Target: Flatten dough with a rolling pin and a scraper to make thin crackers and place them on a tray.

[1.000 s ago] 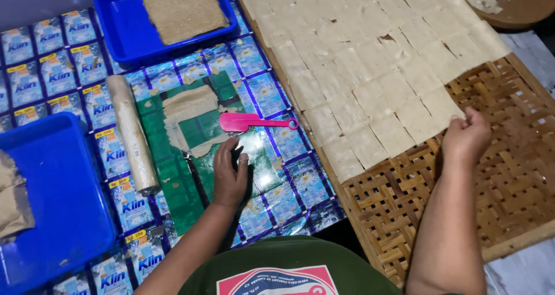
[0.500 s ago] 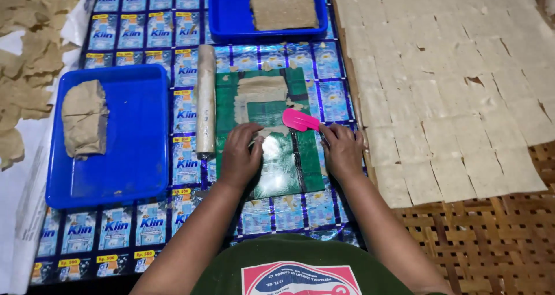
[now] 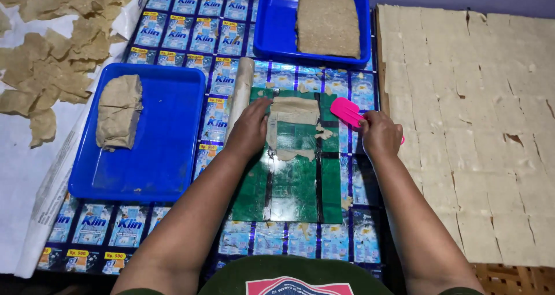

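Observation:
My left hand (image 3: 250,126) rests on the green plastic sheet (image 3: 295,185), fingertips at the left edge of a thin torn piece of beige dough (image 3: 293,117) stuck to it. A pale rolling pin (image 3: 240,95) lies just left of that hand. My right hand (image 3: 380,134) grips the handle of a pink plastic scraper (image 3: 347,111) whose blade points to the upper left beside the dough.
A blue tray (image 3: 173,150) at left holds a folded dough lump (image 3: 118,110). Another blue tray (image 3: 274,34) at top holds a flat dough slab (image 3: 328,23). Cut dough squares (image 3: 480,115) cover a woven rack at right. Dried pieces (image 3: 52,58) lie at upper left.
My view has turned from the rack to the work mat. My right hand left the rack, came to the mat and picked up the pink scraper. My left hand slid up to the dough.

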